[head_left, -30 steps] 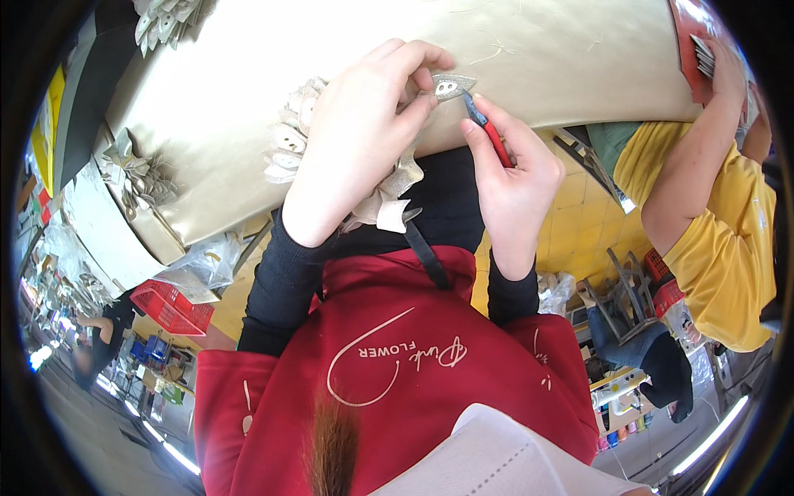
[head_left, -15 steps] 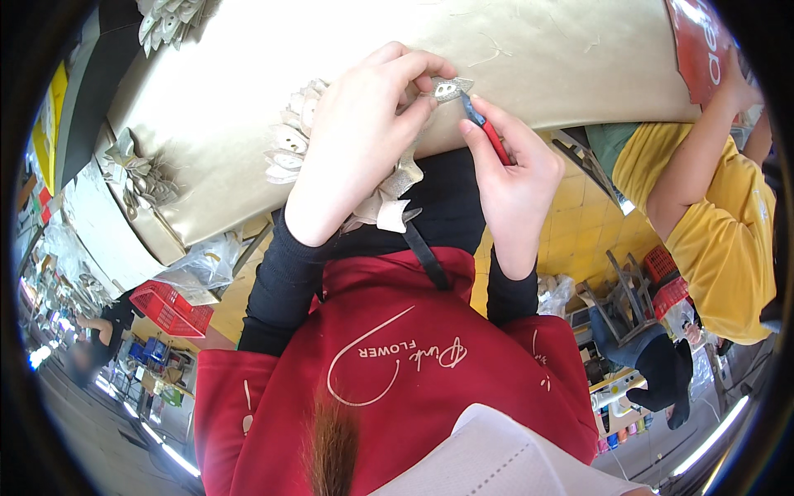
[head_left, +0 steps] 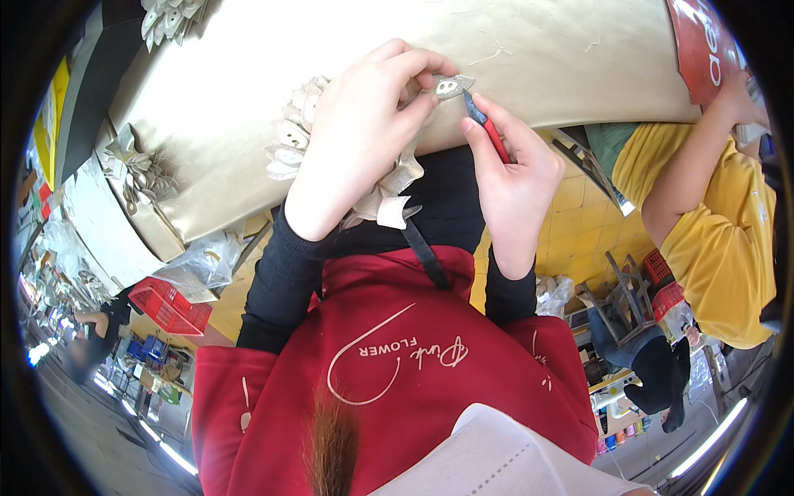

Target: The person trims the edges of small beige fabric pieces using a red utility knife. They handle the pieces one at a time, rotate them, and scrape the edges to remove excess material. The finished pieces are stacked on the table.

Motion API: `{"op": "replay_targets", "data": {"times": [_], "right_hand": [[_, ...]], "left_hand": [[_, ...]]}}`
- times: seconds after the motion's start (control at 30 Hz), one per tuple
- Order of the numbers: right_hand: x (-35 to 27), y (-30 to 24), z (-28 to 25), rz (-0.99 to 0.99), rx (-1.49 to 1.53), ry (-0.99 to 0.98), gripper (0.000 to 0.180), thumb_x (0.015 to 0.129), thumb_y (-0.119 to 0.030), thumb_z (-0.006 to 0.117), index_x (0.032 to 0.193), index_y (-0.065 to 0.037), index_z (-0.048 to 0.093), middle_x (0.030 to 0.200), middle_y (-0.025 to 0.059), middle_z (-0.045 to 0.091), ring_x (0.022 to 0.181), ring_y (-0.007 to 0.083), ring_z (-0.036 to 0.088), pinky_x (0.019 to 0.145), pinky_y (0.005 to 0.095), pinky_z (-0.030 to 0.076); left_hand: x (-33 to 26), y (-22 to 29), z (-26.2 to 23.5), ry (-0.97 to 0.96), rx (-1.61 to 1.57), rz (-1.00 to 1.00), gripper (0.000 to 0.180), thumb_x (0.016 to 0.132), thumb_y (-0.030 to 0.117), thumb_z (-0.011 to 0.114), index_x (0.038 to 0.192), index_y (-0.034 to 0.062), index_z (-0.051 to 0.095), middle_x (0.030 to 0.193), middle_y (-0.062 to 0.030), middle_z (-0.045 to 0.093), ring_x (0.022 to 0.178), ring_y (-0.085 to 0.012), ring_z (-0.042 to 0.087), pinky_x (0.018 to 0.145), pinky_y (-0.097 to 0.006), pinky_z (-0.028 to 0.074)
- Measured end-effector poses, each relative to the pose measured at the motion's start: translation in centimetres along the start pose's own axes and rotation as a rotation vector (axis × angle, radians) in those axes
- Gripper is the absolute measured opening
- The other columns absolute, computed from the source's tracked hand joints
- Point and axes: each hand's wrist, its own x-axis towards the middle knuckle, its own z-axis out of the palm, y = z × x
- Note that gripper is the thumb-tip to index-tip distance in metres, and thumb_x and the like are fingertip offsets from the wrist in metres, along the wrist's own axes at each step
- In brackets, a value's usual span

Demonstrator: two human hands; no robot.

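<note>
My left hand (head_left: 372, 116) is closed in a pinch on a pale, glittery leaf-shaped piece (head_left: 450, 87) with small holes near its pointed end. Similar pale pieces (head_left: 389, 202) hang in a linked string below that hand, over my lap. More of them (head_left: 291, 136) bunch up on the table behind my left wrist. In my right hand (head_left: 519, 169) are small thread snips (head_left: 491, 132) with a red handle and a dark, bluish pointed tip. The tip points up beside the held piece, a little apart from it.
A gold-beige covered table (head_left: 562, 74) bears loose threads. Bundles of pale pieces (head_left: 141, 169) lie at its left. A red basket (head_left: 169, 306) is below on the left. On the right, a person in a yellow shirt (head_left: 715, 240) works near a red printed sheet (head_left: 701, 50).
The snips' tip has drawn slightly away from the leaf-shaped piece. My left hand keeps its pinch almost unmoved. The co-worker's arm at the right has shifted a little.
</note>
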Motion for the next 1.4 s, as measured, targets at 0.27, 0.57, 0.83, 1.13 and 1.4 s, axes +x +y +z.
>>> {"op": "replay_targets", "data": {"times": [0.27, 0.57, 0.83, 1.13, 1.4], "right_hand": [[0.2, -0.01, -0.37, 0.012, 0.023, -0.031, 0.021, 0.084, -0.002, 0.075, 0.104, -0.003, 0.076, 0.083, 0.0121, 0.073, 0.066, 0.0198, 0.07, 0.06, 0.03, 0.053], [-0.03, -0.12, -0.52, -0.071, -0.083, -0.026, 0.021, 0.084, -0.002, 0.076, 0.105, -0.002, 0.076, 0.085, 0.014, 0.073, 0.069, 0.02, 0.072, 0.062, 0.0293, 0.054], [-0.1, 0.0, -0.13, -0.099, -0.101, 0.019, 0.021, 0.082, -0.002, 0.077, 0.103, -0.004, 0.076, 0.081, 0.0109, 0.072, 0.061, 0.0214, 0.068, 0.057, 0.0297, 0.051], [0.33, -0.11, -0.65, -0.085, -0.086, -0.027, 0.021, 0.081, -0.002, 0.077, 0.102, -0.005, 0.077, 0.081, 0.0113, 0.072, 0.061, 0.0209, 0.067, 0.056, 0.0298, 0.05], [0.12, -0.15, -0.4, -0.076, -0.059, -0.003, 0.021, 0.083, -0.002, 0.076, 0.103, -0.004, 0.077, 0.083, 0.0115, 0.073, 0.062, 0.0202, 0.067, 0.057, 0.0294, 0.051]], "left_hand": [[0.0, 0.04, 0.02, -0.007, 0.02, 0.0, 0.033, 0.083, 0.002, 0.071, 0.116, 0.0089, 0.074, 0.086, 0.001, 0.057, 0.07, -0.0075, 0.049, 0.068, -0.023, 0.046], [0.08, 0.13, 0.07, -0.02, 0.008, -0.02, 0.034, 0.083, 0.003, 0.071, 0.115, 0.0098, 0.074, 0.086, 0.0011, 0.057, 0.069, -0.0075, 0.049, 0.068, -0.023, 0.046], [-0.07, 0.07, 0.08, -0.007, 0.008, -0.014, 0.034, 0.083, 0.003, 0.071, 0.115, 0.0103, 0.074, 0.085, 0.0011, 0.057, 0.069, -0.0077, 0.05, 0.068, -0.023, 0.046], [0.1, 0.09, 0.06, -0.014, 0.011, -0.023, 0.03, 0.084, 0.006, 0.067, 0.112, 0.0119, 0.075, 0.087, -0.0012, 0.061, 0.069, -0.0123, 0.058, 0.068, -0.028, 0.05], [0.17, 0.05, 0.18, -0.02, -0.006, -0.03, 0.034, 0.083, 0.002, 0.07, 0.116, 0.0102, 0.075, 0.086, 0.0017, 0.058, 0.069, -0.0063, 0.048, 0.068, -0.022, 0.046]]}}
